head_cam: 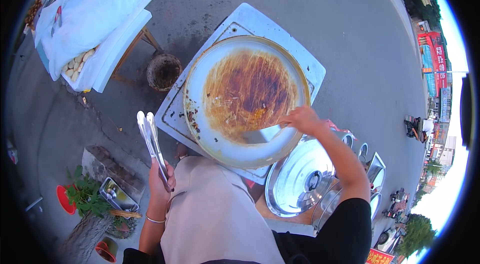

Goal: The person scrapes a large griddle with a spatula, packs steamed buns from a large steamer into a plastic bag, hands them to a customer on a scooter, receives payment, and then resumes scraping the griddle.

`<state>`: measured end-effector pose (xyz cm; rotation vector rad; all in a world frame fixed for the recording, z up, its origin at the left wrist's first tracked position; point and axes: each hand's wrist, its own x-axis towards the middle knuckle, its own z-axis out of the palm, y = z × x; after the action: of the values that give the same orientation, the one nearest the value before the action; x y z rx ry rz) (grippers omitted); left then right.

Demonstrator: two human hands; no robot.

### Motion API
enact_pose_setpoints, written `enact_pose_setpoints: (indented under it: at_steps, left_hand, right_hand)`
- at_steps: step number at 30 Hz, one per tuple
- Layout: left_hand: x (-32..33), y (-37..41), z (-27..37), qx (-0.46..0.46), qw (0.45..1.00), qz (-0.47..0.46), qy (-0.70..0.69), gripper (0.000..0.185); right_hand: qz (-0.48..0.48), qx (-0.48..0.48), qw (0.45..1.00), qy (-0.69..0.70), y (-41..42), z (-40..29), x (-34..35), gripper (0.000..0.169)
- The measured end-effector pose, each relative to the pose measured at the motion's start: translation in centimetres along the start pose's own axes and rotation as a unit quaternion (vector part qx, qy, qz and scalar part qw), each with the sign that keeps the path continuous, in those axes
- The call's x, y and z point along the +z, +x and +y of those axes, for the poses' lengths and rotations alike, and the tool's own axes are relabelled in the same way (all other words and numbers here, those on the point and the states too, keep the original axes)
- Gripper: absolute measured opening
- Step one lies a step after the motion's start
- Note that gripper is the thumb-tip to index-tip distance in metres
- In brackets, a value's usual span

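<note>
A wide round metal pan (pixel 195 76) rests on a white square stove top (pixel 255 20) before me. Its bottom is browned and scratched, with dark burnt crumbs along the left rim. My right hand (pixel 303 119) grips a scraper (pixel 260 135) by its handle at the pan's lower right. The scraper's broad blade lies against the pan bottom, below a small yellowish patch of residue. My left hand (pixel 161 179) holds a pair of metal tongs (pixel 152 136) upright, left of the stove and clear of the pan. The tongs' two tips are slightly apart.
A large metal lid (pixel 288 185) leans at the stove's lower right, beside metal pots. On the left, a white cloth (pixel 97 12) covers a stand holding pale food pieces (pixel 78 64). A sooty bucket (pixel 164 72) stands between. Lower left are a metal tray (pixel 119 194) and a leafy plant (pixel 88 192).
</note>
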<state>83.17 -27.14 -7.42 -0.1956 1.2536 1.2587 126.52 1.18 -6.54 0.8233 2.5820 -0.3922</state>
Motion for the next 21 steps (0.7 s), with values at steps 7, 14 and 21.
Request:
enact_pose_setpoints:
  at_steps: [7,14,21]
  left_hand:
    - [-1.7,0.2,-0.2,-0.007,1.000,-0.014,-0.013,0.045]
    - [-2.8,-0.1,0.4,-0.007,1.000,-0.020,-0.021,0.044]
    - [-4.2,-0.4,1.6,-0.012,1.000,-0.021,-0.015,0.043]
  right_hand:
    - [-0.119,0.118,0.980,-0.105,-9.4,4.7,0.4,0.010]
    - [-0.254,0.075,0.963,-0.053,-9.8,1.1,2.2,0.023]
    - [-0.242,0.133,0.955,0.110,-8.5,-7.0,2.5,0.022]
